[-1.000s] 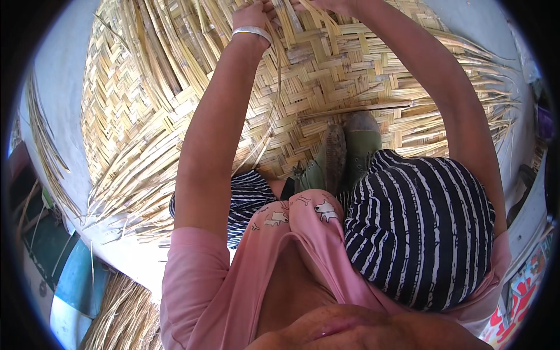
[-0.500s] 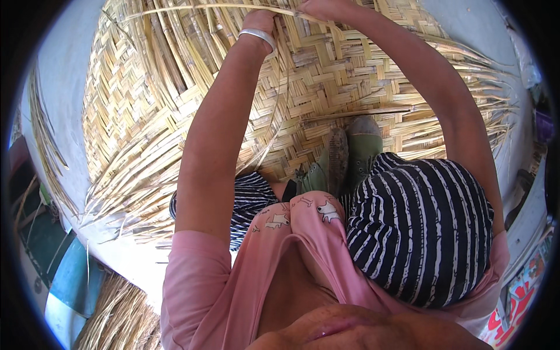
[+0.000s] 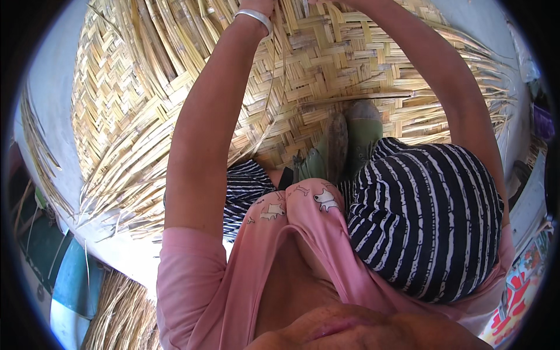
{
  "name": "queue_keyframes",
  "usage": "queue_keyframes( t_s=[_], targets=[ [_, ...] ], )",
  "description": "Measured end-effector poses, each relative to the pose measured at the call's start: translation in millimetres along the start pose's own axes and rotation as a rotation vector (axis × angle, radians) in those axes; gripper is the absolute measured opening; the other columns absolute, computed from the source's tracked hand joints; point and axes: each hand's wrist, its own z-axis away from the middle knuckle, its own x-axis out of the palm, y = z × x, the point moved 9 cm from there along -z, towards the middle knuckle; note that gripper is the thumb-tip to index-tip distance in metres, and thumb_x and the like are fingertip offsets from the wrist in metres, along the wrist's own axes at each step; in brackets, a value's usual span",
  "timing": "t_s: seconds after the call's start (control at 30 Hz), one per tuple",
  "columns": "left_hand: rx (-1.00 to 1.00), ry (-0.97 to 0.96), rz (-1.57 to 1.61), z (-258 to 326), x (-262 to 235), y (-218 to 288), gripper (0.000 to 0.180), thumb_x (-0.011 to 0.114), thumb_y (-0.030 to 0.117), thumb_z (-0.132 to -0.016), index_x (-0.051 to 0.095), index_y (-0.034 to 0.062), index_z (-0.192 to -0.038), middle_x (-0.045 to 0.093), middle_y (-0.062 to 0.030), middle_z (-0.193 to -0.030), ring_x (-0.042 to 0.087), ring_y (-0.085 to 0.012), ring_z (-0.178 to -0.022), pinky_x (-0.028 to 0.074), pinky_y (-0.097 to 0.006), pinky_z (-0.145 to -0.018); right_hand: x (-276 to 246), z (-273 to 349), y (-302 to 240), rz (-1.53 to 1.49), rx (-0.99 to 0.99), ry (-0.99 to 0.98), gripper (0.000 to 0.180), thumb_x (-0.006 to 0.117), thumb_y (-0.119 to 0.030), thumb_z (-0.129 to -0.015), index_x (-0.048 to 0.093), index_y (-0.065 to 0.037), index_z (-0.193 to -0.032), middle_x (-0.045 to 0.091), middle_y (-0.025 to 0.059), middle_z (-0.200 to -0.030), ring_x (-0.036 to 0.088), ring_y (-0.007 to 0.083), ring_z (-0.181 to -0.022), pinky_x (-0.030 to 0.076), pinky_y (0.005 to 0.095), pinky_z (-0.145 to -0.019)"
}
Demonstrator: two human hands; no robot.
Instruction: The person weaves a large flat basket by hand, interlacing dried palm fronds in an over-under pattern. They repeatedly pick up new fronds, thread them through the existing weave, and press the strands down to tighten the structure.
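Ahead, left hand (image 3: 259,6) at woven mat (image 3: 326,70); pink shirt (image 3: 236,291), printed dogs (image 3: 325,200)

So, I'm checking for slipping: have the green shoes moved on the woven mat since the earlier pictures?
No, no clear shift any way: the green shoes sit by the same dark-edged strip on the woven mat.

The flat tan mat of woven cane strips (image 3: 315,64) lies before you on the smooth grey floor (image 3: 49,76). Your green canvas shoes (image 3: 364,125) rest on the mat's near part. Left of the mat lies a slim bundle of dry tan strips (image 3: 39,140); to its near left, a rounded blue-and-white object (image 3: 79,280) and a brown straw heap (image 3: 125,309).
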Motion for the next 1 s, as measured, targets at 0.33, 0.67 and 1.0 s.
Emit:
queue_keyframes(
  t_s=[0.33,0.67,1.0],
  targets=[
    [0.018,0.061,-0.019,18.4,13.3,14.5,0.022,0.049,0.018,-0.097,0.062,0.0032,-0.107,0.064,-0.0096,-0.079,0.060,-0.0203,-0.058,0.049,-0.036,-0.046,-13.3,13.5,-7.8,-0.003,-0.086,0.143,0.013,0.067,-0.018,-0.076,0.062,-0.006,-0.078,0.063,0.0190,-0.073,0.062,0.0373,-0.068,0.048,0.0465,-0.063],
    [-0.057,0.049,0.110,6.6,4.3,-4.8,0.022,0.048,0.020,-0.097,0.062,0.0035,-0.094,0.062,-0.0102,-0.073,0.059,-0.0242,-0.056,0.048,-0.037,-0.045,-9.3,13.5,-32.6,0.006,-0.043,0.049,0.010,0.064,-0.011,-0.073,0.061,-0.003,-0.078,0.062,0.0206,-0.076,0.061,0.0386,-0.074,0.047,0.0462,-0.066],
    [-0.070,-0.047,-0.194,-9.0,9.1,8.0,0.018,0.052,0.018,-0.095,0.062,0.0035,-0.091,0.059,-0.0091,-0.065,0.054,-0.0205,-0.050,0.046,-0.035,-0.045,-0.9,-7.0,-35.2,-0.003,-0.234,-0.017,0.019,0.066,-0.017,-0.077,0.070,-0.007,-0.093,0.068,0.0213,-0.084,0.065,0.0374,-0.075,0.049,0.0450,-0.068]
  ],
)
